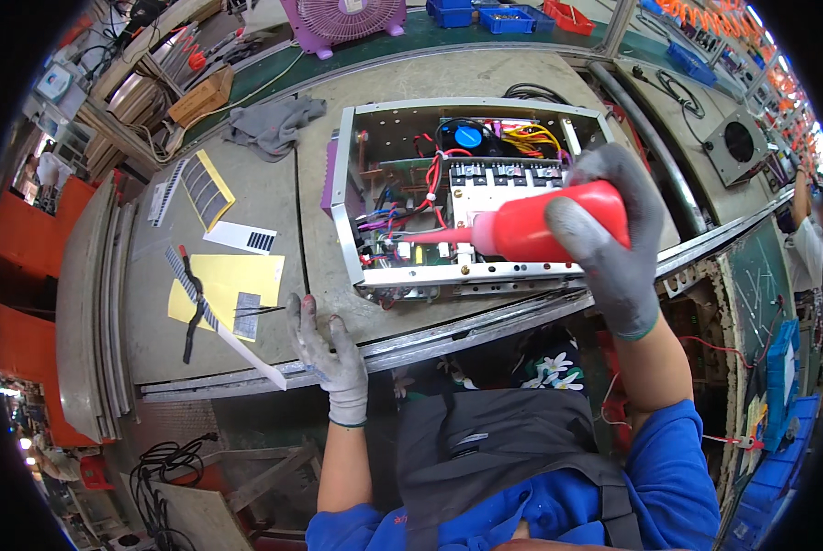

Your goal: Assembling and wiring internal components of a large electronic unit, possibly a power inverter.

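A gloved right hand of mine point(624, 262) grips a red squeeze bottle point(528, 227), tipped on its side with its long thin nozzle pointing left. The bottle lies over an open metal chassis point(346, 241) packed with circuit boards, coloured wires and a blue round part point(467, 137). The nozzle tip comes down near the wires and board at the chassis's left front; whether it touches them I cannot tell. In a grey-white glove, my left hand point(335, 360) holds nothing. Its fingers are apart at the table's front edge, left of the chassis.
Label sheets point(237, 237), yellow paper point(246, 275) and a dark tool-like strip point(191, 303) lie on the table's left. Behind them is a grey cloth point(274, 127). A purple fan point(347, 18) and blue bins point(507, 20) stand at the back. A metal rail point(485, 321) edges the table.
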